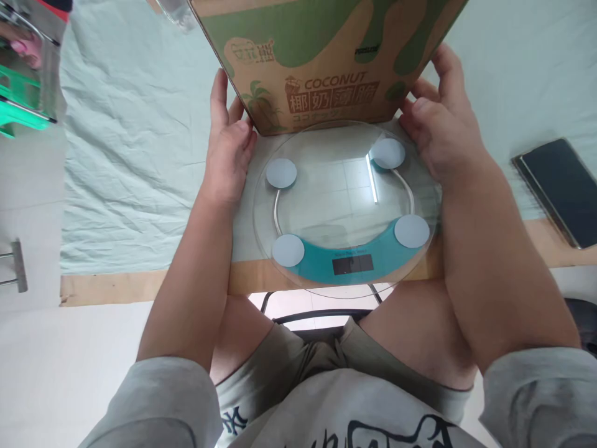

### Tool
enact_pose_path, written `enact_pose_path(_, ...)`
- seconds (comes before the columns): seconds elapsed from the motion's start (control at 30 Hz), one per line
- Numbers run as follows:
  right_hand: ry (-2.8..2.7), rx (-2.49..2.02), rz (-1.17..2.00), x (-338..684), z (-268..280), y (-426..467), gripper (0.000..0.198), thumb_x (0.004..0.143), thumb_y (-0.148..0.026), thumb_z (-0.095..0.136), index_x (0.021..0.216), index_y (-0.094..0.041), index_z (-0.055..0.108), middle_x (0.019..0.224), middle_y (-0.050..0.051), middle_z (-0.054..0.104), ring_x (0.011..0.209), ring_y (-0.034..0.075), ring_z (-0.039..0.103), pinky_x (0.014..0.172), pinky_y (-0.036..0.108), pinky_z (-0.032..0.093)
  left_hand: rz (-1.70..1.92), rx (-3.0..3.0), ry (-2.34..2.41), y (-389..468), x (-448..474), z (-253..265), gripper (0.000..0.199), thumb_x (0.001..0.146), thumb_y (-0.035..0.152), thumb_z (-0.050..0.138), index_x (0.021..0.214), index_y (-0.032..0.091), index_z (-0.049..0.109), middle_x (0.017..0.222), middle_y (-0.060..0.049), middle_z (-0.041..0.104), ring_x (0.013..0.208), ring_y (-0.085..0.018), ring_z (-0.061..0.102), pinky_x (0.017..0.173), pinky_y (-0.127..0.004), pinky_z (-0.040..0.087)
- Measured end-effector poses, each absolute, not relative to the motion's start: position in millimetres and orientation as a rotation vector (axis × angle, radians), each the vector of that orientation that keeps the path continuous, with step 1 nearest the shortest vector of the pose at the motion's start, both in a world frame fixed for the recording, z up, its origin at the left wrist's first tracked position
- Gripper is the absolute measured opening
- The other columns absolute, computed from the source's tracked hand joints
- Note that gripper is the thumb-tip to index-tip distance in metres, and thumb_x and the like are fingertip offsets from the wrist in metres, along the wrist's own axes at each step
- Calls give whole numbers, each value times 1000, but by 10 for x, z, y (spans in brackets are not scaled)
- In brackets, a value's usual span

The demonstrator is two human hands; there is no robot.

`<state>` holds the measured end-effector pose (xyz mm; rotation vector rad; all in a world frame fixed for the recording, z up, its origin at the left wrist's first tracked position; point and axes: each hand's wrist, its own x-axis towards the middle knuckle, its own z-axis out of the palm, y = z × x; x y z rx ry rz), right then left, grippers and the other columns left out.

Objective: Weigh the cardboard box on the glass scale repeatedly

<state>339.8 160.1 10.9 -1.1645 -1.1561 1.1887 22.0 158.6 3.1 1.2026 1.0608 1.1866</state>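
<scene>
A brown and green cardboard box [326, 68], printed with "COCONUT", stands at the far side of a round glass scale [321, 193]. My left hand [228, 140] is at the box's lower left corner, fingers reaching along its side. At the opposite lower corner is my right hand [441, 118], its fingers curled against the box's right side. Between my forearms lies the scale, with grey round pads, a teal band and a dark display [353, 264]. Its near rim juts past the table edge. The box's upper part is cut off by the frame.
A pale green cloth [135, 155] covers the table, leaving a wooden front edge [116, 286] bare. A dark phone [562, 190] lies at the right. Clear plastic [180, 12] shows at the top left. A green plastic stool or basket [23, 99] stands beyond the left edge.
</scene>
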Motion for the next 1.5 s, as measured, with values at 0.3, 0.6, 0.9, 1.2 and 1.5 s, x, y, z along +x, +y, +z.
enact_pose_path(0.3, -502, -1309, 776, 3271, 243, 1622, 30, 85, -16, 35, 69, -23, 11, 65, -3, 1, 54, 10, -2, 51, 31, -1, 1477, 702, 1364, 1506, 156, 52, 63, 73, 51, 65, 75, 24, 7, 73, -5, 13, 82, -21, 44, 68, -34, 14)
enact_pose_path(0.6, -569, -1306, 765, 3253, 192, 1635, 36, 76, -14, 41, 64, -23, 8, 63, -2, 3, 53, 8, -1, 51, 31, -3, 1489, 745, 1297, 1528, 214, 6, 64, 68, 46, 63, 77, 23, 4, 76, -4, 4, 73, -19, 32, 68, -34, 10)
enact_pose_path(0.9, -829, -1343, 945, 3433, 43, 1732, 48, 63, -23, 59, 109, -38, 60, 107, 1, 62, 87, 15, 63, 62, 27, 42, 1237, 1050, 1117, 1480, 241, 145, 106, 70, 62, 66, 168, 47, 29, 157, 10, 61, 151, -35, 47, 124, -50, 41)
enact_pose_path(1.2, -1170, -1064, 1327, 3352, 272, 1695, 93, 50, -25, 54, 137, -56, 42, 116, -16, 67, 94, 9, 61, 76, 26, 49, 1121, 1167, 1035, 1478, 241, 309, 110, 78, 80, 60, 175, 43, 26, 173, 16, 45, 165, -39, 39, 139, -57, 31)
enact_pose_path(1.5, -1201, -1149, 1206, 3236, 343, 1711, 69, 55, -41, 72, 122, -48, 58, 142, -23, 63, 120, 14, 66, 78, 26, 56, 1128, 1195, 991, 1524, 248, 367, 83, 103, 62, 33, 178, 36, 9, 173, 10, 49, 167, -30, 36, 137, -60, 36)
